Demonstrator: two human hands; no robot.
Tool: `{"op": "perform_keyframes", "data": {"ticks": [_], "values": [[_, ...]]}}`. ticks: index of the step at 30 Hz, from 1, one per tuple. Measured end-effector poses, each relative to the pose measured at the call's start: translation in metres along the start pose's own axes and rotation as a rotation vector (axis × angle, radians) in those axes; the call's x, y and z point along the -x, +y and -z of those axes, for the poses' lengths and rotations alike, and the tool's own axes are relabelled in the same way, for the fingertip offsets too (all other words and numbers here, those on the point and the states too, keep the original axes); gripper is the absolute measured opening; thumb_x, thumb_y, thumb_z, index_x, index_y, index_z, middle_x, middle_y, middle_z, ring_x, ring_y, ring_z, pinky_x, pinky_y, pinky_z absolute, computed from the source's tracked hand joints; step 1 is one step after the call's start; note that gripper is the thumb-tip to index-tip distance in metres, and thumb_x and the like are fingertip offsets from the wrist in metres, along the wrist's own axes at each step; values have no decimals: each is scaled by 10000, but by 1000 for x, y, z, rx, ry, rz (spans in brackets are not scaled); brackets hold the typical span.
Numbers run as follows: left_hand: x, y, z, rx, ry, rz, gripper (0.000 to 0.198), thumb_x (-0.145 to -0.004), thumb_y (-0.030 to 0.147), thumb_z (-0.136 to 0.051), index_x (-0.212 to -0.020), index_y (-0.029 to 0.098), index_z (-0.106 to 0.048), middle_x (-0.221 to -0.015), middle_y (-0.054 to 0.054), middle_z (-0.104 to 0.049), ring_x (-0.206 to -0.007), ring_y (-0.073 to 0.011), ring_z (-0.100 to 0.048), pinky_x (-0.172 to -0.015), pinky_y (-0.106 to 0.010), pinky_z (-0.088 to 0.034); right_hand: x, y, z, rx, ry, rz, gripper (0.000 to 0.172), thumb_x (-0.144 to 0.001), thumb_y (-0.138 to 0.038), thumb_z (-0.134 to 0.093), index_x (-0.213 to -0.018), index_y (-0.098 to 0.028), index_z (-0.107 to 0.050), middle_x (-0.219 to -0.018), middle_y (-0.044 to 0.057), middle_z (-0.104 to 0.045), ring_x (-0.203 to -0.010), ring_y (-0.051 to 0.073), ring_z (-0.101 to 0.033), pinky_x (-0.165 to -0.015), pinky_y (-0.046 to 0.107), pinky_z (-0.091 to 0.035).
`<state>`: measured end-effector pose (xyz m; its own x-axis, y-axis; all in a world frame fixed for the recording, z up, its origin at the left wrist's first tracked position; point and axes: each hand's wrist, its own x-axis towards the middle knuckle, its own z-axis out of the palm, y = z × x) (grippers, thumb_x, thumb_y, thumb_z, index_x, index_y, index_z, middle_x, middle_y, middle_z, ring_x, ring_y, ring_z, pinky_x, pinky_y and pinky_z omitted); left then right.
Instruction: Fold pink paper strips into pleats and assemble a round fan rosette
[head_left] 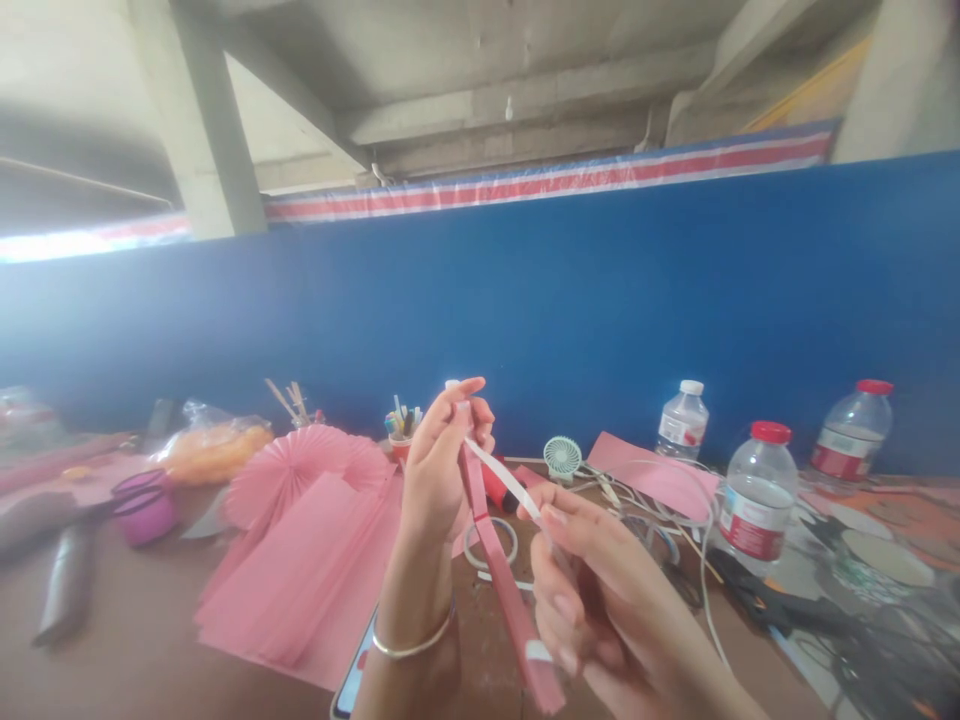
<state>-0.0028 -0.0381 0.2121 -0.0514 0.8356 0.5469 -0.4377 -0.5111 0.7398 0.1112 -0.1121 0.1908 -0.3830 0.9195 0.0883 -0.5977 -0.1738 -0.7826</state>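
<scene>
Left hand (439, 470) raised above the table (142, 650), fingers closed around the upper end of a folded pink paper strip (502, 575), thumb and fingertips pinching near its top. Strip held slanting down and to the right, lower end near the bottom edge of view, a short white patch visible close to that end.

Right hand (600, 590) just beside the strip, thumb and forefinger pinched shut on a narrow white backing strip (504, 478), apparently the liner of double-sided tape. Liner lifted clear of the pink paper along most of its visible length, still joined at the top beside the left fingertips.

Judged progress: pleating of this strip complete; tape applied along one face; liner peeled roughly to the upper end, not yet fully free. Joining of the taped face to another piece not yet shown.

On the table: a finished pink paper fan (289, 470) behind a stack of folded pink paper (300, 570), suggesting earlier units done. Roll of tape (491, 545) lying flat behind the strip. Small hand fan (562, 458), pen cup (401, 435), purple scissors (124, 495) to the left, three water bottles (757, 495) to the right, tangled cables near them. Phone edge partly hidden under the left wrist, bangle on that wrist
</scene>
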Motion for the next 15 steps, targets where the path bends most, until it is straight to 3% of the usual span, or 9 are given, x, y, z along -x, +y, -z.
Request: {"op": "perform_keyframes", "data": {"ticks": [8,15], "values": [[-1,1,4,69,88,28,171,-774,268,-488,-925,207,-540,-747,2,-528,-731,-124,-594,-698,-275,-475,-10,6,7,22,-98,-64,145,-770,-330,-487,-812,-208,-419,-455,-86,-462,-271,-4,-188,-298,135,-254],[-1,2,10,47,113,-60,157,-787,254,-475,-919,204,-544,-784,-1,-523,-806,-153,-601,-778,-320,-472,-12,9,8,-9,-252,-175,141,-778,-317,-465,-820,-200,-399,-656,-47,-512,-288,-12,-303,-280,124,-252]]}}
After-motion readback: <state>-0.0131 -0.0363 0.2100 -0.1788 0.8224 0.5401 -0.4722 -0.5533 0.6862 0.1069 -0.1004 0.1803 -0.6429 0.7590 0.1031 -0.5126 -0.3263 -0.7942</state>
